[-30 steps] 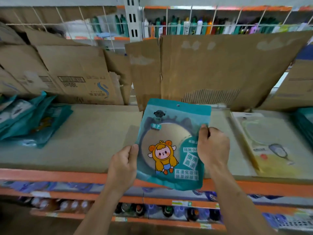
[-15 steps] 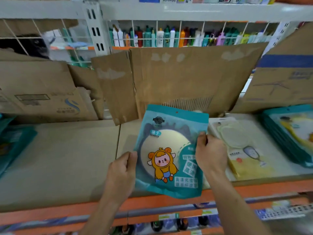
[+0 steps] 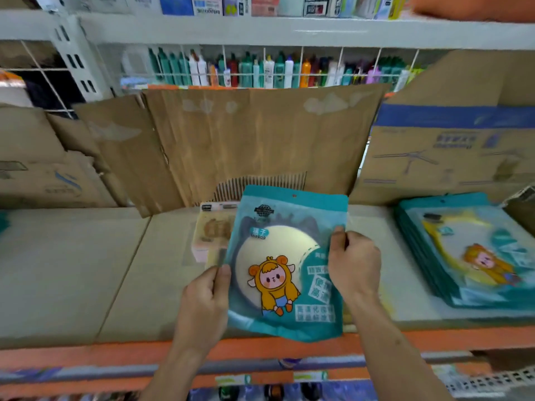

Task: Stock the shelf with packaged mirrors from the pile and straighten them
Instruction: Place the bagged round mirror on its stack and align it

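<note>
Left hand and right hand pinch a teal mirror packet by its side edges above the shelf; bare room left, a stack of packets right, a pale packet just behind.

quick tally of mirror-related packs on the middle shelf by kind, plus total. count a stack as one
Teal mirror pack held in left hand and right hand: 1
Stack of teal mirror packs at right, pack count unclear: 1
Pale flat package lying behind the held one: 1
Total: 3
</note>
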